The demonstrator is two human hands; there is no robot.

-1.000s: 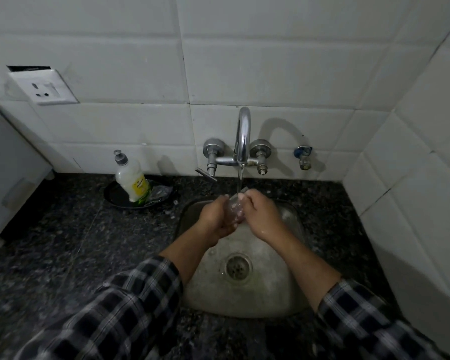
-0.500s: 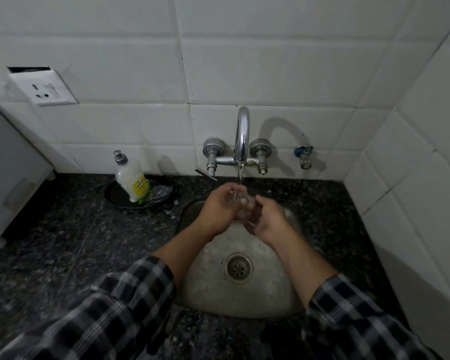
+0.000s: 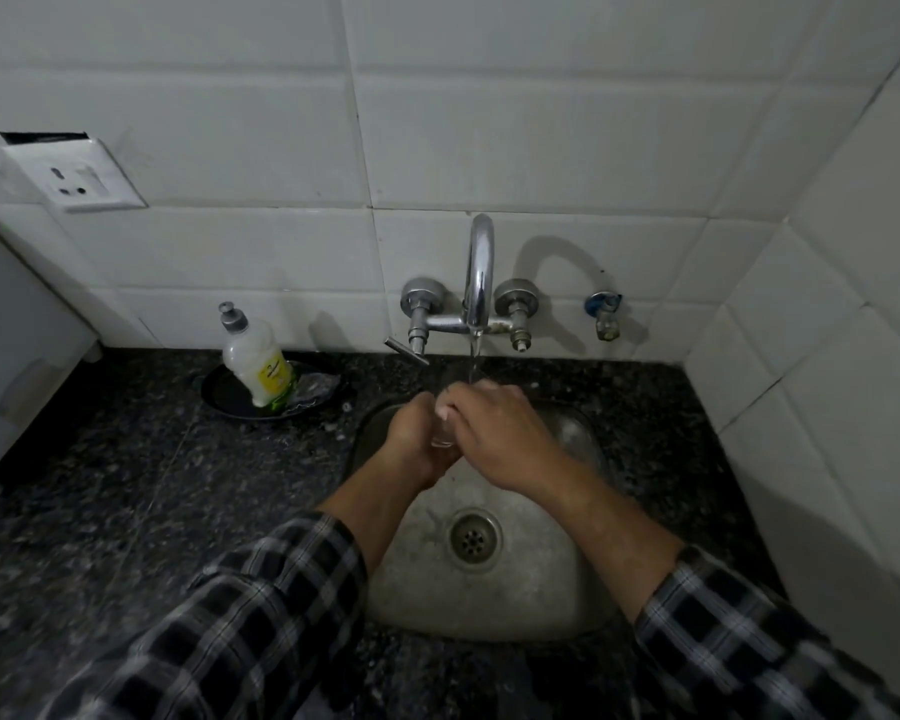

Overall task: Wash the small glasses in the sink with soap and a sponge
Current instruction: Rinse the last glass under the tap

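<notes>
A small clear glass (image 3: 442, 436) is held over the steel sink (image 3: 494, 600) under water running from the tap (image 3: 479, 272). My left hand (image 3: 417, 444) grips it from the left and below. My right hand (image 3: 500, 433) covers it from the right, fingers wrapped over its top. Most of the glass is hidden between the hands. Another clear glass (image 3: 575, 433) seems to lie at the sink's back right. A soap bottle (image 3: 258, 363) stands on a black dish (image 3: 224, 394) left of the tap. No sponge is clearly visible.
Dark granite counter (image 3: 126, 511) surrounds the sink. A crumpled foil-like scrubber (image 3: 313, 389) lies on the dish. A white appliance (image 3: 17, 366) stands at the far left, a wall socket (image 3: 74, 174) above it. Tiled walls close the back and right. A small valve (image 3: 605, 317) sits right of the tap.
Both hands have shifted around the glass under the stream; my right hand has turned over the top of it, and my left hand has dropped lower.
</notes>
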